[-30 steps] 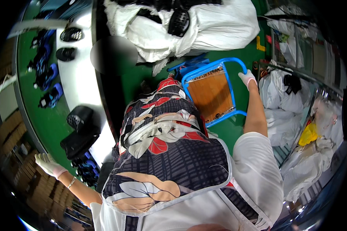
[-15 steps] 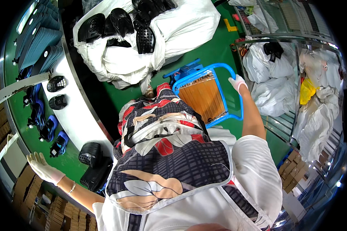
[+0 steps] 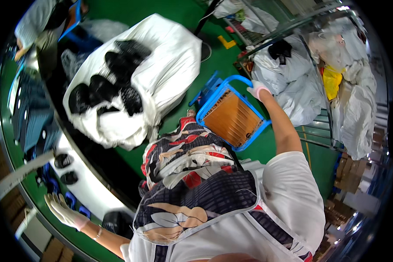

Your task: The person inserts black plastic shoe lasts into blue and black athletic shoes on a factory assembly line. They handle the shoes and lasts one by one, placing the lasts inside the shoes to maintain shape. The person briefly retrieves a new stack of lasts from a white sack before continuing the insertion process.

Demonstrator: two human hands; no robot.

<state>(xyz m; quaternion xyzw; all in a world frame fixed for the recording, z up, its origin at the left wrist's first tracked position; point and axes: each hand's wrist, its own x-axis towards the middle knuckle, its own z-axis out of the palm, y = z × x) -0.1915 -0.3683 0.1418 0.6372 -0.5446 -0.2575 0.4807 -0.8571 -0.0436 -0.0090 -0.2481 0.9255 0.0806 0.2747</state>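
My right hand [image 3: 260, 91], in a pale glove, is closed around the top corner of the blue tubular frame of a chair [image 3: 232, 117] with brown slats. The chair stands to the right of my patterned apron [image 3: 187, 183]. At the lower left my gloved left hand [image 3: 65, 212] is stretched out with its fingers extended, holding nothing. It is over or beside the green work surface, near blue strapped pieces [image 3: 70, 200]; whether it touches anything I cannot tell. Two black moulded pieces, one a rounded shell [image 3: 69, 177], lie on the white ledge close by.
A large white sack [image 3: 172, 56] ahead bears several black moulded shells [image 3: 102, 88]. Stacked dark flat pieces [image 3: 35, 109] line the far left. Another person's sleeve [image 3: 38, 22] shows at the upper left. A metal rack [image 3: 327, 124] with white bags stands at the right.
The view has turned, and the sack and bench appear shifted. Another person has come into view at the upper left. My right hand still grips the chair; my left stays outstretched.
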